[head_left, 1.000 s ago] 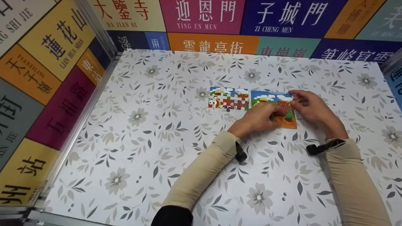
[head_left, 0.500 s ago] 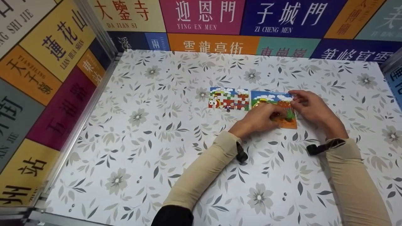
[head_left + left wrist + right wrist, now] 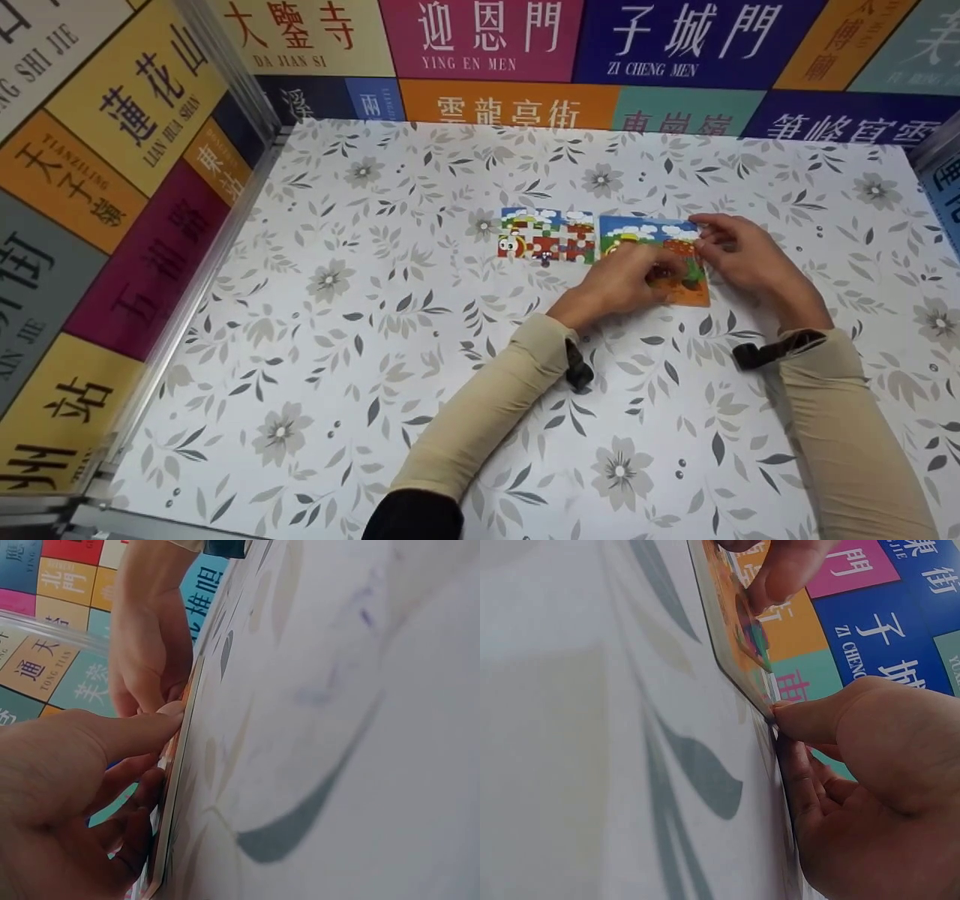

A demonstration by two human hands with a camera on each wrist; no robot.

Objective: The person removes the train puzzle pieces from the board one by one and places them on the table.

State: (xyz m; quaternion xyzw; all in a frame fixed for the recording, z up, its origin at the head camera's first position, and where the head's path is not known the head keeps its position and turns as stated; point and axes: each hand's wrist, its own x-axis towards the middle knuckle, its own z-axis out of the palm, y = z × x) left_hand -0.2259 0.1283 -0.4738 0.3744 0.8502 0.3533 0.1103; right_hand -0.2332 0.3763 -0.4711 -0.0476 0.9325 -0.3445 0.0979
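A picture puzzle board [image 3: 645,227] with sky, clouds and orange ground lies on the floral sheet. My left hand [image 3: 619,281] is over its front half, covering part of the picture. In the right wrist view, the left fingertips pinch a green-and-dark puzzle piece [image 3: 755,637], tilted up from the board's corner. The left thumb [image 3: 142,731] lies at the board's edge in the left wrist view. My right hand [image 3: 739,255] grips the board's right side, with the thumb [image 3: 806,718] on the edge in the right wrist view.
Left of the board, several puzzle pieces [image 3: 555,244] with red parts and a cartoon face lie together, white gaps between them. A floral sheet [image 3: 300,360] covers the table. Panels with coloured lettering [image 3: 480,41] stand behind and at the left.
The green piece by my left fingers has tilted and shifted slightly. My right hand and the board have stayed in place.
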